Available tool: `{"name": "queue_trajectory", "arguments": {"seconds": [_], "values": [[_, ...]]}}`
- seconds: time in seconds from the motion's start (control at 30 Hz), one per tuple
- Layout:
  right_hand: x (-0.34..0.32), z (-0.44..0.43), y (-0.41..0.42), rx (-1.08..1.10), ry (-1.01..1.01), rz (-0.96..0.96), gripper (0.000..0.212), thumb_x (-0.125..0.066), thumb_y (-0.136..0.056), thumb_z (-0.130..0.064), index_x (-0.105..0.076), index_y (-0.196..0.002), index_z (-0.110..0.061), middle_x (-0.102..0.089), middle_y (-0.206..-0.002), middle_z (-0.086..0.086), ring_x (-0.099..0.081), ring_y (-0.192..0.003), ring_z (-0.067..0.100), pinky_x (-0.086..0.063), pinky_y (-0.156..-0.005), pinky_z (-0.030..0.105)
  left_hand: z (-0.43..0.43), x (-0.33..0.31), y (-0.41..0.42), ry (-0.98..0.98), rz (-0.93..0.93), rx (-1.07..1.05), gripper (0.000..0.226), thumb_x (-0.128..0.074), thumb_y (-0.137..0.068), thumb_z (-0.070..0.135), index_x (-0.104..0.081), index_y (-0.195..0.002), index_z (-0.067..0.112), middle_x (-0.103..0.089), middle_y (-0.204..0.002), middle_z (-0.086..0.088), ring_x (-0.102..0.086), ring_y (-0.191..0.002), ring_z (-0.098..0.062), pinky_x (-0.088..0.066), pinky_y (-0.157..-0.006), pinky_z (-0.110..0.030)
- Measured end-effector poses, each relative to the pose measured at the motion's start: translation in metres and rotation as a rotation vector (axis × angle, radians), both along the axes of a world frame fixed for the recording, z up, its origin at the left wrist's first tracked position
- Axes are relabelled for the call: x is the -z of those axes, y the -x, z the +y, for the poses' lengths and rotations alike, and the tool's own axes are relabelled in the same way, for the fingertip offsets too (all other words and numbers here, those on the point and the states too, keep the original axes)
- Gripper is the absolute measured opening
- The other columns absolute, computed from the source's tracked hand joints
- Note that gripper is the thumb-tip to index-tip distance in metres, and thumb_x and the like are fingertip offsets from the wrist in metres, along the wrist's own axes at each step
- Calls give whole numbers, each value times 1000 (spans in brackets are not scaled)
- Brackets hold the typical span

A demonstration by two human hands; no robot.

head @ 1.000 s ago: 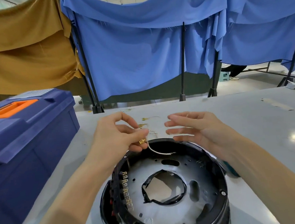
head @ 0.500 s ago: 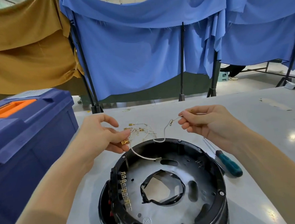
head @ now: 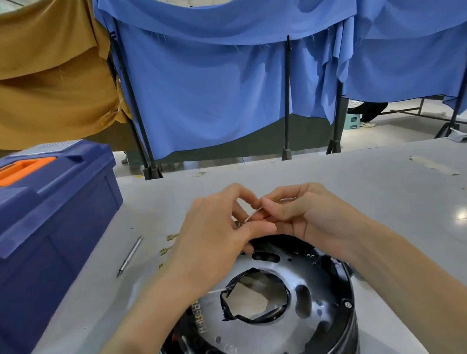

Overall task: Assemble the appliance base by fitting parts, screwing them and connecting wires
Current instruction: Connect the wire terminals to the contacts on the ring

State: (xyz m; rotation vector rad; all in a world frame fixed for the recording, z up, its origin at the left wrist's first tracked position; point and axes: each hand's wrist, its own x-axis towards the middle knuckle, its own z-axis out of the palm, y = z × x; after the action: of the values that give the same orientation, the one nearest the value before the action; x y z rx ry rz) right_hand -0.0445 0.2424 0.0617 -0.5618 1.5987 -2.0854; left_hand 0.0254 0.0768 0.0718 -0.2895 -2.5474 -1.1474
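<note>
The round black appliance base (head: pixel 349 322) lies on the grey table with its silver inner plate (head: pixel 300 272) and central opening facing up. Above its far rim my two hands meet. My left hand (head: pixel 217 234) and my right hand (head: pixel 300 213) both pinch a thin white wire (head: pixel 253 212) stretched between their fingertips. A brass terminal (head: pixel 274 199) shows at my right fingertips. A second stretch of white wire (head: pixel 215 291) pokes out from under my left wrist over the plate. A row of brass terminals (head: pixel 198 316) sits on the base's left inner wall.
A dark blue toolbox (head: pixel 41 222) with an orange handle stands at the left. A thin metal bit (head: pixel 130 255) and several loose brass terminals (head: pixel 172 236) lie on the table (head: pixel 398 204) between toolbox and base. Blue and tan curtains hang behind the table.
My hands have come together from about a hand's width apart and now hold the same wire between them. The view has shifted, so the screwdriver at the right is out of sight.
</note>
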Motion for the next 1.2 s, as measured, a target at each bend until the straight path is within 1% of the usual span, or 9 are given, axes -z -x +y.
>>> {"name": "queue_trajectory", "arguments": {"seconds": [0.17, 0.3, 0.47, 0.6, 0.77, 0.9, 1.0, 1.1, 1.2], "values": [[-6, 9, 2, -29, -125, 31, 22, -75, -71, -11, -73, -88, 3, -71, -89, 28, -73, -72, 30, -58, -63, 26, -7, 6, 7, -73, 13, -7, 4, -73, -84, 24, -75, -87, 23, -66, -57, 6, -48, -28, -8, -37, -37, -16], [-7, 13, 4, -30, -164, 54, 20, -73, -74, -11, -72, -88, 3, -71, -86, 25, -71, -67, 28, -57, -60, 26, -6, 7, 9, -40, 50, -6, 9, -72, -85, 21, -79, -79, 21, -65, -55, 5, -46, -34, 5, -31, -38, -4], [-11, 13, 1, -13, -209, 208, 21, -77, -69, -14, -73, -83, 1, -70, -79, 22, -67, -63, 23, -57, -59, 25, -4, 13, 11, 15, 33, 5, 14, -71, -87, 23, -79, -78, 15, -63, -53, 5, -46, -38, 3, -32, -42, -7], [-16, 10, -6, -8, -276, 400, 24, -79, -69, -21, -75, -83, -2, -66, -79, 28, -63, -66, 22, -52, -60, 25, -2, 18, 15, 47, -3, 25, 15, -70, -88, 25, -78, -77, 22, -61, -51, 9, -50, -48, 1, -36, -52, -11], [-15, 11, -7, -7, -374, 465, 10, -74, -82, -9, -73, -82, 1, -67, -65, 15, -61, -60, 17, -50, -57, 24, -1, 19, 14, 6, -1, 74, 15, -71, -85, 31, -75, -71, 30, -64, -53, 7, -50, -43, 4, -34, -45, -5], [-15, 11, -6, 18, -503, 496, 11, -74, -84, -13, -74, -79, -2, -69, -63, 7, -58, -57, 15, -48, -58, 27, -2, 21, 15, -10, -12, 84, 15, -74, -83, 29, -73, -69, 31, -66, -55, 6, -53, -46, 3, -36, -47, -5], [-13, 11, -5, 34, -532, 502, 11, -73, -85, -12, -73, -78, -3, -68, -63, 13, -55, -58, 21, -47, -60, 30, 0, 21, 13, -74, -86, 132, 6, -77, -81, 28, -76, -75, 27, -68, -58, 4, -49, -37, -1, -34, -37, -9], [-10, 13, -1, 81, -530, 517, 11, -72, -85, -11, -72, -76, -6, -67, -64, 15, -55, -59, 22, -47, -62, 32, -3, 18, 13, -157, -163, 172, 9, -81, -75, 33, -76, -79, 28, -72, -66, 3, -57, -38, -11, -41, -43, -15], [-8, 15, 5, 101, -537, 519, 11, -73, -85, -11, -72, -75, -8, -67, -65, 17, -57, -61, 24, -48, -64, 35, -6, 14, 14, -225, -204, 163, 5, -76, -82, 29, -76, -80, 24, -74, -71, -1, -65, -47, -17, -43, -46, -15]]}}
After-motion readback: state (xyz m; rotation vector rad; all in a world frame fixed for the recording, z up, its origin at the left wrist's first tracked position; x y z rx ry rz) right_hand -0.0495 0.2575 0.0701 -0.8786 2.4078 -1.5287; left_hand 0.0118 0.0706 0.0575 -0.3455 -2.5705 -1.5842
